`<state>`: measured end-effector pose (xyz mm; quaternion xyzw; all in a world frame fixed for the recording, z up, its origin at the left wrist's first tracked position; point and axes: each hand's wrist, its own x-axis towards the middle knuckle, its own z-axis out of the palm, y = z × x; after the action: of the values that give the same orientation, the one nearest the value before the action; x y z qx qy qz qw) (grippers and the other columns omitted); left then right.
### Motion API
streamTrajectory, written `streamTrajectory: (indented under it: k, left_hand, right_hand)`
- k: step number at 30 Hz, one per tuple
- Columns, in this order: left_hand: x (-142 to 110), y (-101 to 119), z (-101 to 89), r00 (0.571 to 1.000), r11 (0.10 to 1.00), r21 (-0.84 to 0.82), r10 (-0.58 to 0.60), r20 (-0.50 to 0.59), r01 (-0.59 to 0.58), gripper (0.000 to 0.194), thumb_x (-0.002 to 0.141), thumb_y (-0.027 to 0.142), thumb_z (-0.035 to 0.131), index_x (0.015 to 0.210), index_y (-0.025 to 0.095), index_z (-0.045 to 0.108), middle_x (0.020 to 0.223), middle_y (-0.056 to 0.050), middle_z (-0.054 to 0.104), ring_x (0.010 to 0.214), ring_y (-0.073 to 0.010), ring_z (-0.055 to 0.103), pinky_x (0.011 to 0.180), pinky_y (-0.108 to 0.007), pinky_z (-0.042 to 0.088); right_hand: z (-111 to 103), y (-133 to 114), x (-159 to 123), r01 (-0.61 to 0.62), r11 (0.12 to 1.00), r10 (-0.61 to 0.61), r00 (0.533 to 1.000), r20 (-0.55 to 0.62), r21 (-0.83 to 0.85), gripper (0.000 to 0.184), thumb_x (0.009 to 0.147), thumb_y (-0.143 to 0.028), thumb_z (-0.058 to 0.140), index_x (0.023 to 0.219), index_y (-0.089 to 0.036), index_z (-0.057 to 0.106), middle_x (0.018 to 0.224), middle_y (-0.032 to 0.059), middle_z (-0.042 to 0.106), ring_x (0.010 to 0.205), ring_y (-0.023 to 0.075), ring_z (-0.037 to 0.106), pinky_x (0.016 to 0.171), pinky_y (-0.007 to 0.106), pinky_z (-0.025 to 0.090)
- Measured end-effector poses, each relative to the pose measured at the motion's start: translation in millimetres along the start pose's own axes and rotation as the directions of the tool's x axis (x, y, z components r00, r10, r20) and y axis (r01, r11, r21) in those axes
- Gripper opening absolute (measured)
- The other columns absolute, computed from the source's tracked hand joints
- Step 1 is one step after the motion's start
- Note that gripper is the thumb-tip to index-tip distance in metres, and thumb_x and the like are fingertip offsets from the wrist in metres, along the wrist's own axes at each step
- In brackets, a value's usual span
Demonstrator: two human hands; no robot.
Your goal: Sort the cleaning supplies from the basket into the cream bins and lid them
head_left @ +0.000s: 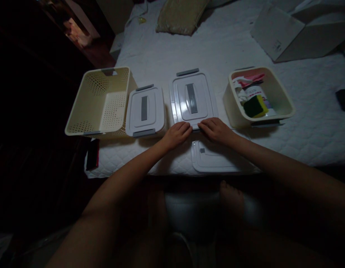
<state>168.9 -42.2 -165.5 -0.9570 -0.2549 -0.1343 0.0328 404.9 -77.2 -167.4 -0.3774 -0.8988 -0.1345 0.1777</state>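
A lidded storage box, white-grey with a grey handle strip on top, sits on the bed in front of me. Both my hands are at its near edge. My left hand has its fingers bent together over the left part of that edge. My right hand is bent over the edge just to the right, the fingertips of the two hands close together. The near latch is mostly hidden under the fingers. The far latch shows as a grey bar. Below my right hand lies a loose lid.
Left of the box stand a smaller lidded box and a perforated cream basket. On the right, an open cream bin holds a sponge and bottles. A phone, cushion and carton also lie on the bed.
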Motion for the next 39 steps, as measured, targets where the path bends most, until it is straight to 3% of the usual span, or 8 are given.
streamTrajectory:
  k: [6, 11, 25, 39]
  left_hand:
    - [6, 6, -6.8, 0.996, 0.996, 0.011, -0.084, 0.010, 0.083, 0.033, 0.091, 0.022, 0.045, 0.120, 0.010, 0.053, 0.119, -0.018, 0.060, 0.108, -0.0250, 0.056, 0.094, -0.042, 0.046]
    - [13, 9, -7.9, 0.984, 0.984, -0.014, -0.177, -0.014, 0.177, 0.033, 0.087, 0.027, 0.052, 0.118, 0.013, 0.054, 0.113, -0.016, 0.060, 0.104, -0.0263, 0.052, 0.088, -0.043, 0.045]
    - [12, 16, -10.2, 0.972, 0.972, -0.024, -0.233, 0.033, 0.234, 0.030, 0.088, 0.026, 0.049, 0.116, 0.014, 0.053, 0.115, -0.017, 0.056, 0.106, -0.0274, 0.047, 0.088, -0.042, 0.042]
    - [1, 26, 2.4, 0.994, 0.991, 0.109, -0.089, 0.055, 0.083, 0.031, 0.096, 0.023, 0.034, 0.114, 0.011, 0.056, 0.112, -0.017, 0.061, 0.097, -0.0251, 0.053, 0.083, -0.040, 0.042]
  right_hand:
    - [1, -2, 1, -0.054, 0.998, 0.054, 0.999, 0.000, 0.024, 0.035, 0.094, -0.026, 0.039, 0.117, -0.009, 0.060, 0.108, 0.0181, 0.061, 0.098, 0.0280, 0.053, 0.081, 0.041, 0.042]
    - [4, -2, 3, -0.105, 0.993, 0.106, 0.994, -0.003, 0.046, 0.038, 0.092, -0.031, 0.043, 0.119, -0.008, 0.056, 0.111, 0.0207, 0.058, 0.101, 0.0316, 0.049, 0.083, 0.045, 0.040]
    - [-15, -4, 19, -0.081, 0.996, 0.078, 0.992, 0.101, 0.034, 0.028, 0.082, -0.030, 0.050, 0.101, -0.012, 0.058, 0.098, 0.0183, 0.057, 0.087, 0.0302, 0.044, 0.076, 0.042, 0.037]
    - [-6, -4, 7, 0.052, 0.998, -0.055, 0.996, 0.070, 0.039, 0.034, 0.085, -0.039, 0.046, 0.095, -0.011, 0.062, 0.088, 0.0164, 0.059, 0.080, 0.0267, 0.044, 0.073, 0.039, 0.035]
